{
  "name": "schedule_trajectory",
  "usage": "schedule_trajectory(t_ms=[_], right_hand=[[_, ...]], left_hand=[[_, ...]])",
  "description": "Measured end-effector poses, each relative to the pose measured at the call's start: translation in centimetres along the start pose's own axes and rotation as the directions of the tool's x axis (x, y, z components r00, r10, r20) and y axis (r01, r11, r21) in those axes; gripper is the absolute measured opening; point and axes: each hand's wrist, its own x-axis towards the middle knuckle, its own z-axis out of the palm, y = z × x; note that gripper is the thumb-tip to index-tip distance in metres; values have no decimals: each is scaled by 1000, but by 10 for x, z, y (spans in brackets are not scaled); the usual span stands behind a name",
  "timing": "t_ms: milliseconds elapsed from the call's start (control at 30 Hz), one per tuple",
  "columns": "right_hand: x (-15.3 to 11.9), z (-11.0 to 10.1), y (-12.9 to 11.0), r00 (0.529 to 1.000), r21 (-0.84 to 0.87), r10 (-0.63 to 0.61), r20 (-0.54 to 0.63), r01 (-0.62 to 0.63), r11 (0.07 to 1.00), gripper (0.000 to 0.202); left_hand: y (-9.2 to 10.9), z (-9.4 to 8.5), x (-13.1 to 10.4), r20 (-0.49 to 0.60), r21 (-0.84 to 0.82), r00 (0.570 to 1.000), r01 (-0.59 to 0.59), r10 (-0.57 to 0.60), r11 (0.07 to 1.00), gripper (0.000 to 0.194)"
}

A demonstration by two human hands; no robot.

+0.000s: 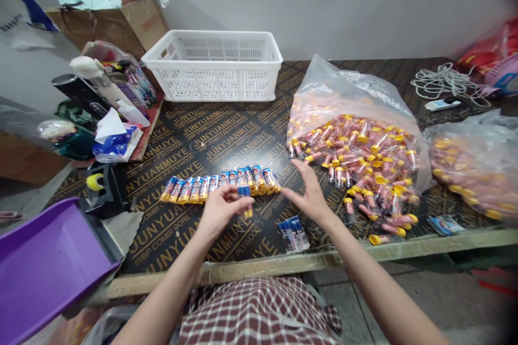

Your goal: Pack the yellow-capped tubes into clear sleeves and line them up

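Blue-and-yellow tubes (pixel 224 178) line up just beyond the left hand (pixel 224 207), that hand pinching a small tube (pixel 244 191), likely a matching one, though blur blunts it; over to the right hand (pixel 311 194), spread wide, yellow-capped tubes (pixel 366 159) heaped to its right.

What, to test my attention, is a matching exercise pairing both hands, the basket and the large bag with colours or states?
1 left hand
2 right hand
3 basket
4 large bag

A containing yellow-capped tubes
B spread, grasping nothing
C white, with slotted sides
D pinching a blue-and-yellow tube

Pairs: 1-D; 2-B; 3-C; 4-A
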Motion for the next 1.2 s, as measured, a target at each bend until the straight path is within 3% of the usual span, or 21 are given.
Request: schedule_trajectory(t_ms=[67,133,200,333,500,600,667,733,800,867,933,1067,1200], right_hand=[[29,4,34,991,-293,108,-73,-125,948,53],[56,12,63,975,-560,211,-68,-212,801,48],[80,22,82,970,-606,228,-82,-230,761,46],[109,41,97,972,-612,217,-91,-227,758,38],[103,45,108,975,-603,213,-68,-211,770,32],[81,37,114,977,-601,209,-43,-193,776,33],[62,29,114,980,-603,199,-17,-169,780,35],[42,22,111,984,-607,180,19,-131,784,39],[23,16,106,986,-607,154,67,-82,790,44],[6,11,100,985,-601,127,119,-31,799,46],[-10,5,94,981,-591,104,161,12,807,43],[-34,-8,84,977,-574,75,201,56,817,39],[-41,-16,77,978,-555,49,201,72,829,40]], left_hand=[[6,-27,12,-186,209,973,-97,137,973,46],[9,-51,22,-291,443,921,-109,258,890,49],[10,-66,30,-305,614,899,-66,313,787,46],[3,-74,45,-258,763,915,-4,309,647,45],[3,-68,51,-209,829,935,14,288,559,46],[7,-54,40,-274,831,872,2,406,557,43],[4,-34,30,-267,799,846,-74,462,597,36],[-7,-6,20,-112,730,901,-212,420,650,29],[-26,24,13,140,661,944,-314,299,682,23],[-48,51,10,300,666,936,-343,183,663,17],[-67,70,11,345,716,932,-335,108,613,18],[-85,83,15,310,784,949,-293,65,547,14],[-85,81,14,290,772,956,-264,50,579,7]])
